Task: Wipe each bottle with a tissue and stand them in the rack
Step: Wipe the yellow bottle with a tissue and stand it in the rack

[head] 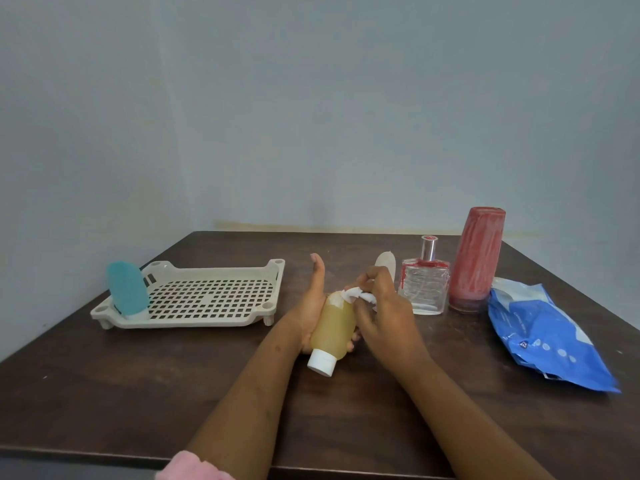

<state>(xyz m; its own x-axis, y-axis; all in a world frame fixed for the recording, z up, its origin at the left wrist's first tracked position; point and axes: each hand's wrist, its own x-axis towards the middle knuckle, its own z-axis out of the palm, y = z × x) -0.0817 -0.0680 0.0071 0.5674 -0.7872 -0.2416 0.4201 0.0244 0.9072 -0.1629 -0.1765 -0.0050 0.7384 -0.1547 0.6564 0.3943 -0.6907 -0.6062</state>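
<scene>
My left hand (311, 303) cradles a yellow bottle (334, 327) with its white cap (321, 362) pointing toward me, thumb raised. My right hand (384, 306) pinches a crumpled white tissue (356, 294) against the bottle's far end. A beige perforated rack (207, 296) lies on the left, and a teal bottle (127, 289) stands cap-down in its left end. To the right wait a clear glass bottle with red trim (424, 282) and a tall red bottle (476, 259). A pale bottle (386, 263) peeks out behind my right hand.
A blue tissue pack (543, 336) lies at the right of the dark wooden table (121, 375). A grey wall stands behind the table's far edge. The near table edge runs below my forearms.
</scene>
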